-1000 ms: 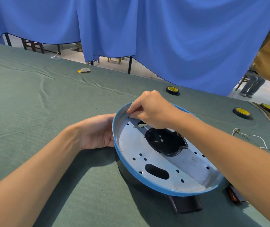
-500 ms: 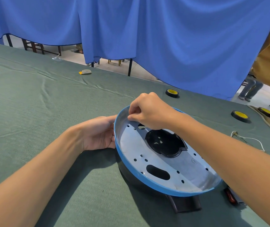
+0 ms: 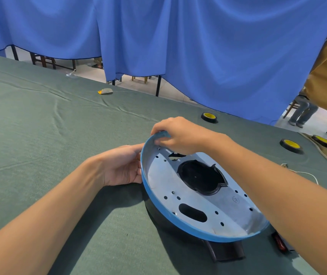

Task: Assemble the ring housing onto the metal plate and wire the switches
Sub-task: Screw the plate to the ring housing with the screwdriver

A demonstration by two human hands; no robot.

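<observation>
Pinching the far rim of the ring [image 3: 228, 238] with our right hand [image 3: 180, 135], we brace its left wall with our relaxed left hand [image 3: 122, 165]; the plate [image 3: 162, 175] lies inside, far holes just under the right hand.

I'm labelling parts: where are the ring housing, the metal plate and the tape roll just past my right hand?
ring housing [image 3: 228, 239], head view, near blue rim.
metal plate [image 3: 162, 175], head view, bare left area.
tape roll [image 3: 209, 115], head view, yellow core.
</observation>
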